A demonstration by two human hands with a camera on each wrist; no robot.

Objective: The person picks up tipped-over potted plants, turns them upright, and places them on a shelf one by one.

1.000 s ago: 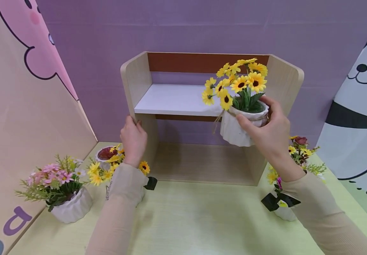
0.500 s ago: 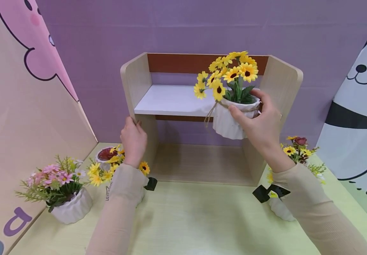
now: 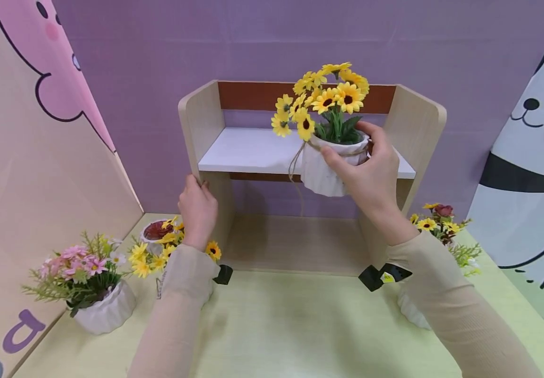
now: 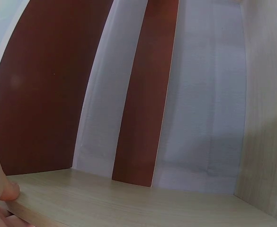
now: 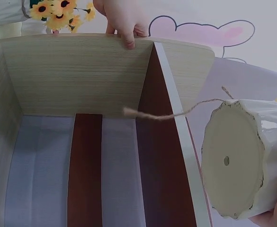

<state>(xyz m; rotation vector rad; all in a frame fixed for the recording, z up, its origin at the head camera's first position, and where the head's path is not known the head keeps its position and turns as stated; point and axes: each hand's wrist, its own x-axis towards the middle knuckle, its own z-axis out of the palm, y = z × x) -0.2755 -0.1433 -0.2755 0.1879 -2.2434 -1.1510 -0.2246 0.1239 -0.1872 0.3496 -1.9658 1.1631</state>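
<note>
My right hand [image 3: 373,173] grips a white flowerpot [image 3: 326,170] of yellow sunflowers [image 3: 328,100], thumb on the near side and fingers round the far rim. The pot hangs in front of the white upper shelf [image 3: 248,149] of a small wooden desk shelf. A twine string dangles from it. In the right wrist view the pot's underside [image 5: 230,161] shows a small hole. My left hand [image 3: 198,210] holds the front edge of the shelf unit's left side panel [image 3: 206,126], just below the white board; in the left wrist view the thumb [image 4: 8,189] lies on that panel.
On the table [image 3: 281,325] at left stand a pink-flowered pot [image 3: 104,310], yellow flowers [image 3: 151,257] partly behind my left forearm, and a pot with dark red contents [image 3: 158,230]. Behind my right forearm is another potted arrangement [image 3: 442,226]. A purple backdrop [image 3: 300,42] stands behind.
My right hand has carried the sunflower pot left and upward, across the front of the white shelf. The left hand has stayed on the side panel.
</note>
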